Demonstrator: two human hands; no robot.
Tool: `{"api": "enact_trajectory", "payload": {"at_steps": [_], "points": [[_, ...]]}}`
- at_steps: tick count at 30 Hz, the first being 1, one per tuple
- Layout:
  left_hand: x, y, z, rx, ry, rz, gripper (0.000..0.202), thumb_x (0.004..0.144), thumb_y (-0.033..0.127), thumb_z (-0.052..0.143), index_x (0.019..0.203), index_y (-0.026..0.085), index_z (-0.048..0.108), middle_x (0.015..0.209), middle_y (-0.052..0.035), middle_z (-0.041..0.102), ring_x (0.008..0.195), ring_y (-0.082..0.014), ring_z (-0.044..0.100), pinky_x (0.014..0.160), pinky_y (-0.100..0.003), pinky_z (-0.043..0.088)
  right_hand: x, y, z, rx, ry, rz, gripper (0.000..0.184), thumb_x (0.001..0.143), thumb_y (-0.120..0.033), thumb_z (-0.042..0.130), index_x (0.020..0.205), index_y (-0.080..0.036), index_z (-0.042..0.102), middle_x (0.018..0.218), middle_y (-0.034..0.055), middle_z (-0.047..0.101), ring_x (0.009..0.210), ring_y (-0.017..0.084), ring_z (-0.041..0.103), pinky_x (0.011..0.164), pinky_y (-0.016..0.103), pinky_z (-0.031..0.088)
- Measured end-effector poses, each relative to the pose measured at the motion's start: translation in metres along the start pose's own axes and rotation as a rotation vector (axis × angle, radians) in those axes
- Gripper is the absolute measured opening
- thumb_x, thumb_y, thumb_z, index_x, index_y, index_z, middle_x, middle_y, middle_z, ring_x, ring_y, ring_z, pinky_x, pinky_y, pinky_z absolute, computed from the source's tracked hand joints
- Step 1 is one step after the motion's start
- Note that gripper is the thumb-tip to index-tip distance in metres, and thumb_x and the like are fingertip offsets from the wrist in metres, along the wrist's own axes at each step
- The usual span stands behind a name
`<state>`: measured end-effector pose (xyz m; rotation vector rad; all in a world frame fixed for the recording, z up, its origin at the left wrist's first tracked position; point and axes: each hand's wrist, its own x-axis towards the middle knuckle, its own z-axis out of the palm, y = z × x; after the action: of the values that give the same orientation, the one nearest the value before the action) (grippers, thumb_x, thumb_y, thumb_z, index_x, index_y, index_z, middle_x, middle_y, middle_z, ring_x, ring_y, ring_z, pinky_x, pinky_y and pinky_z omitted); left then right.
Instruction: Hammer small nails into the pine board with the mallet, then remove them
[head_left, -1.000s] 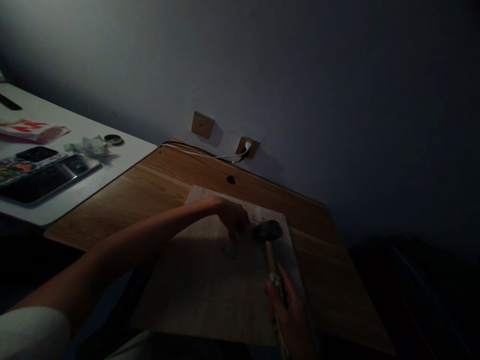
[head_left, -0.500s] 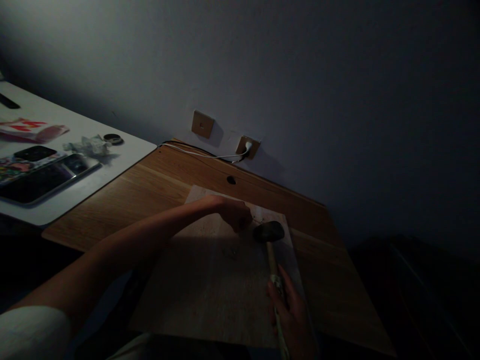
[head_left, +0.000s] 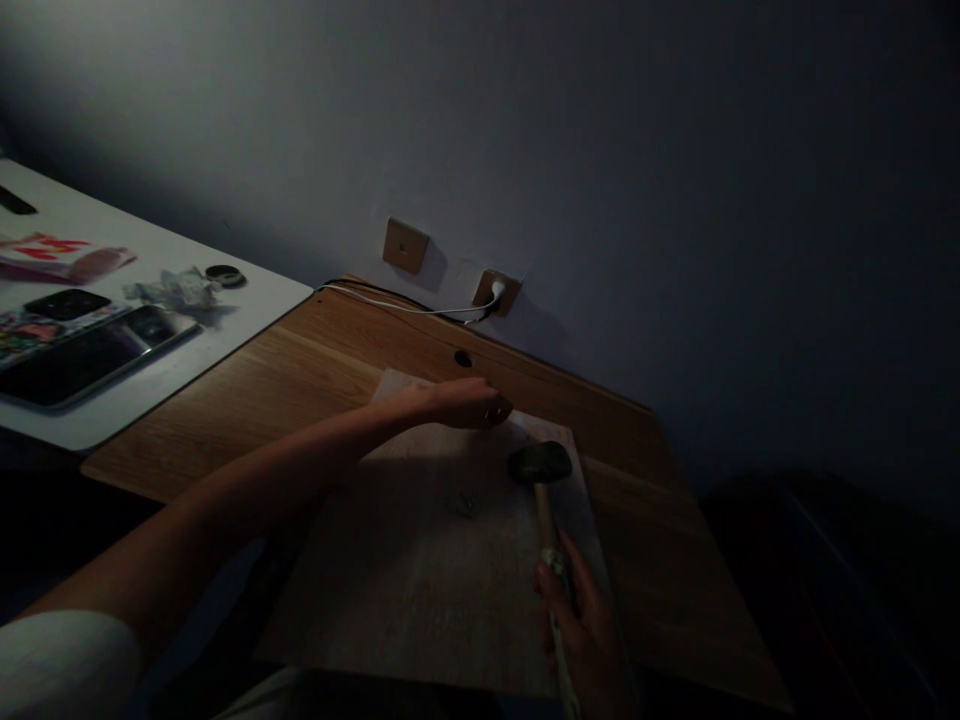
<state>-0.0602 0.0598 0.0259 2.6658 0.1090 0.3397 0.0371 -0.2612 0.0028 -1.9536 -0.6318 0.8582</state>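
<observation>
My right hand (head_left: 581, 620) is wrapped round the wooden handle of a mallet (head_left: 540, 463) with a dark, thick head. The head is over the right part of a pale wooden board (head_left: 420, 590). Close to the board's far edge, left of the mallet head, my left hand (head_left: 476, 404) is closed with its fingers curled in. Whatever it pinches, if anything, is too dark and small to make out. A few small shiny metal bits (head_left: 461, 503), possibly nails, lie on the board nearer to me.
The board rests on a brown wooden table (head_left: 660, 540) against a wall. Two wall sockets (head_left: 406, 246) sit above, one with a white plug and cable (head_left: 420, 309). At left, a white table (head_left: 247, 310) bears a phone (head_left: 90, 360), a crumpled wrapper (head_left: 180, 290) and a red-and-white packet (head_left: 67, 257).
My left hand has lifted and turned, shifting slightly towards the board's far edge, away from the mallet head. The mallet and my right hand have hardly moved.
</observation>
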Motion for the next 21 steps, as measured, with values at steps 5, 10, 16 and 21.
{"api": "enact_trajectory", "payload": {"at_steps": [5,10,16,21], "points": [[0.000,-0.004,0.005,-0.045,0.038,0.040,0.018,0.083,0.002,0.060,0.085,0.016,0.071,0.081,-0.0023,0.073,0.070,-0.0115,0.063,0.065,-0.020,0.042,0.003,0.003,-0.002,0.011,-0.003,0.011,0.102,0.079,-0.073,0.071,0.160,-0.019,0.041,0.069,-0.0039,0.062,0.043,0.011,0.048,0.034,0.021,0.039],[-0.001,-0.004,0.005,-0.069,0.026,0.067,0.019,0.081,0.001,0.059,0.085,0.016,0.070,0.082,-0.0017,0.072,0.070,-0.0113,0.062,0.064,-0.020,0.041,0.004,0.004,-0.002,0.017,0.004,-0.003,0.097,0.080,-0.073,0.070,0.157,-0.019,0.045,0.069,-0.0035,0.062,0.043,0.011,0.046,0.034,0.021,0.037],[-0.001,-0.009,0.011,-0.051,0.039,0.070,0.015,0.081,0.003,0.060,0.082,0.016,0.068,0.080,-0.0017,0.070,0.069,-0.0112,0.059,0.065,-0.021,0.041,0.002,0.001,-0.003,-0.009,-0.023,-0.013,0.095,0.081,-0.073,0.068,0.156,-0.019,0.046,0.068,-0.0040,0.060,0.045,0.012,0.048,0.035,0.022,0.040],[-0.001,-0.016,0.022,-0.113,0.081,0.060,0.014,0.079,0.003,0.061,0.080,0.016,0.067,0.079,0.0000,0.069,0.070,-0.0104,0.057,0.066,-0.020,0.041,0.001,-0.003,0.000,0.004,0.002,-0.014,0.093,0.080,-0.072,0.069,0.154,-0.020,0.050,0.066,-0.0046,0.059,0.043,0.012,0.048,0.034,0.022,0.039]]}}
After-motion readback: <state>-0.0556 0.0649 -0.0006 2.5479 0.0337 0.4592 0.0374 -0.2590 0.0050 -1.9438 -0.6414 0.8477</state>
